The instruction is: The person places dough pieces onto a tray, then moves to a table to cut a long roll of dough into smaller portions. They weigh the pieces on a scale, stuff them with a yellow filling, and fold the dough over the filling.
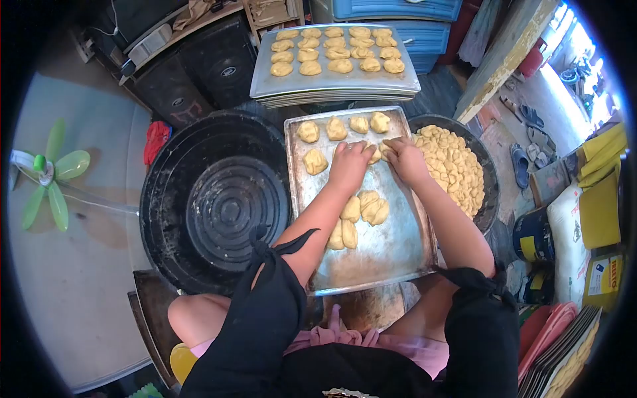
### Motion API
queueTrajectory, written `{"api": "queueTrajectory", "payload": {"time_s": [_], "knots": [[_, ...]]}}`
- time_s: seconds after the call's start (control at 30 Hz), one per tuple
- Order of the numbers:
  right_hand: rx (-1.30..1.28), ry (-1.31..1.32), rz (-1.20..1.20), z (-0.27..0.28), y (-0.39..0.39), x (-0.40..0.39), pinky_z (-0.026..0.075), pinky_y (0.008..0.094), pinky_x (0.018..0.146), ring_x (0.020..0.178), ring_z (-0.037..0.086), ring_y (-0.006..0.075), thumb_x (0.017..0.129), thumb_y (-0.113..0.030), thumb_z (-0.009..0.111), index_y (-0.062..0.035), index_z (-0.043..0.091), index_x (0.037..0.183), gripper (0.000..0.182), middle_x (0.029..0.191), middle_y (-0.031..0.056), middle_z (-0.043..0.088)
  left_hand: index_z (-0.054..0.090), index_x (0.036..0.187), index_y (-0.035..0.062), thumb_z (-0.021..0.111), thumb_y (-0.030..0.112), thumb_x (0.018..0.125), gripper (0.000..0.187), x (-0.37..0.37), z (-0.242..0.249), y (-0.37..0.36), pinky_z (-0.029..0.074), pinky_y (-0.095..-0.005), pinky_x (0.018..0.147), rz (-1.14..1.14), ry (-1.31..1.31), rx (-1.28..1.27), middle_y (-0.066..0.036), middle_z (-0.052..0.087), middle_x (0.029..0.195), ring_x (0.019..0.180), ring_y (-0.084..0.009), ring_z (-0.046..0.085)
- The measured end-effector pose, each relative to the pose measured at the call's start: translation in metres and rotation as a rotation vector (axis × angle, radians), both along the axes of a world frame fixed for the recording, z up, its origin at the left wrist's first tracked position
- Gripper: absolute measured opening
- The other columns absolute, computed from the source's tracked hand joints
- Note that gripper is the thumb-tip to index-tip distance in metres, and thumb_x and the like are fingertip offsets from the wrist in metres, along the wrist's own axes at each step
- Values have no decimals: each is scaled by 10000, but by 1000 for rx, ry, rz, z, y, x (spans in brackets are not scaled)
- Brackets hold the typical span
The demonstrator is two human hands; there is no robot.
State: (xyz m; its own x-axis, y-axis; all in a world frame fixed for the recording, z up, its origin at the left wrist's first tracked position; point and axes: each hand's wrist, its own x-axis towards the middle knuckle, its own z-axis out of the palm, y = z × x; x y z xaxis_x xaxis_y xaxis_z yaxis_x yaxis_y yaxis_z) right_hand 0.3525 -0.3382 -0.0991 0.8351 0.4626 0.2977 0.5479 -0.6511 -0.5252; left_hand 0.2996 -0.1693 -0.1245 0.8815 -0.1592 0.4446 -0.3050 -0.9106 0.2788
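A metal tray lies in front of me, with a row of dough pieces along its far edge and one more piece at the left. My left hand is on dough in the second row, its fingers curled over it. Close beside it, my right hand has its fingertips pressed together at a small dough piece between the hands. Both palms are hidden. Several loose dough lumps lie nearer to me at the tray's middle.
An empty black tub stands left of the tray. On the right, a dark basin holds many dough pieces. Beyond, stacked trays bear rows of shaped dough. A green fan is at far left, slippers on the right floor.
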Motion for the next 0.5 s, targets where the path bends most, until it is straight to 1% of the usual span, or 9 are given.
{"api": "queueTrajectory", "payload": {"time_s": [0.13, 0.2, 0.23, 0.27, 0.3, 0.33, 0.4, 0.43, 0.5], "knots": [[-156, -195, -45, 27, 4, -26, 453, 397, 858, 967, 570, 328, 788, -169, 633, -80, 613, 1061, 288, 1017, 156, 588, 610, 1121, 104, 573, 178, 835, 297, -21, 23, 9, 375, -410, 914, -11, -160, -94, -113, 586, 1126, 984, -273, 571], [-53, 322, 70, 36, 5, -48, 458, 394, 847, 935, 571, 327, 754, -210, 664, -98, 612, 1058, 329, 980, 146, 574, 615, 1078, 81, 590, 192, 828, 274, -56, 37, 17, 421, -422, 853, 88, 54, -262, -135, 581, 1079, 960, -305, 567], [-55, 324, 70, 28, 5, -59, 458, 394, 847, 935, 571, 327, 754, -210, 664, -98, 612, 1058, 329, 980, 146, 574, 615, 1053, 69, 601, 201, 822, 267, -74, 35, 20, 436, -425, 825, 73, 221, -249, -145, 575, 1060, 947, -316, 565], [-101, 252, 215, 15, 5, -71, 462, 393, 838, 930, 572, 323, 725, -211, 678, -94, 621, 1015, 318, 976, 143, 574, 615, 1029, 56, 613, 209, 816, 263, -92, 33, 21, 451, -427, 798, 57, 391, -233, -155, 569, 1041, 934, -328, 564], [-147, 178, 364, 8, 5, -78, 466, 393, 829, 925, 573, 320, 695, -212, 691, -91, 629, 973, 309, 972, 141, 575, 615, 1029, 56, 613, 209, 816, 263, -109, 28, 17, 451, -427, 798, 61, 395, -234, -155, 569, 1041, 934, -328, 564], [-145, 174, 368, 11, 7, -78, 466, 393, 829, 925, 573, 320, 695, -212, 691, -91, 629, 973, 309, 972, 141, 575, 612, 1021, 50, 619, 210, 813, 262, -122, 22, 14, 460, -418, 777, 47, 432, -307, -162, 579, 1021, 905, -329, 576], [-378, 457, 480, 18, 13, -75, 482, 371, 769, 870, 598, 281, 655, -172, 692, -76, 641, 908, 276, 937, 132, 607, 609, 1012, 44, 625, 210, 811, 262, -131, 18, 16, 470, -408, 755, 39, 455, -376, -169, 589, 1001, 876, -331, 588], [-378, 449, 486, 21, 15, -73, 482, 371, 769, 870, 598, 281, 655, -172, 692, -76, 641, 908, 276, 937, 132, 607, 609, 998, 36, 622, 202, 816, 247, -134, 18, 19, 477, -393, 743, 107, 455, -503, -171, 602, 971, 845, -333, 598], [-66, 662, 336, 27, 18, -66, 485, 331, 711, 788, 610, 238, 622, -137, 697, -66, 648, 870, 263, 861, 116, 635, 609, 984, 28, 620, 193, 820, 233, -138, 24, 24, 483, -378, 731, 175, 454, -631, -173, 614, 941, 814, -335, 608]]}}
